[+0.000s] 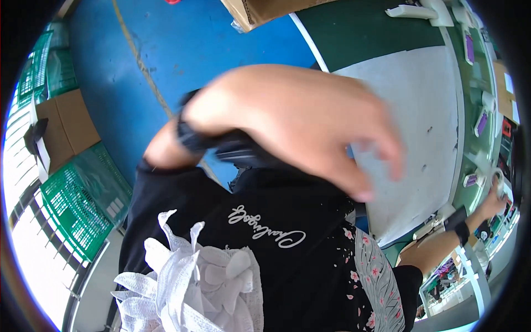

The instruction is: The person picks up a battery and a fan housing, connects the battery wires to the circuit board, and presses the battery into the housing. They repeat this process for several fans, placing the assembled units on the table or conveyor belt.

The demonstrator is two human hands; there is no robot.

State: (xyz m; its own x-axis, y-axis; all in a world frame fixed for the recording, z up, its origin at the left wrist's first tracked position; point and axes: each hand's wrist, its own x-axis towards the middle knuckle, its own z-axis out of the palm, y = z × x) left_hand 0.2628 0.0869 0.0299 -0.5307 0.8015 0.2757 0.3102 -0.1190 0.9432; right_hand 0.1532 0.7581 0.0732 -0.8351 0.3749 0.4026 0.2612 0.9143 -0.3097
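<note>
My left hand (298,119) is blurred and reaches across in front of my body, a black band round its wrist. Its fingers are bent, with a gap between thumb and fingers and nothing seen in it. Under and beyond the fingertips lies a pale grey sheet (409,116) on the green worktop (381,33). Far to the right, my right hand (492,203) is stretched out with its fingers round a white, ring-like thing (499,180). That thing is too small to name exactly. White ruffled fabric petals (188,276) hang over my black top at the lower left.
Several white fittings with purple parts (481,122) line the worktop's right edge. A cardboard box (260,11) stands at the top. At the left are green plastic crates (77,205) and another brown carton (69,122), beside the blue floor (166,50).
</note>
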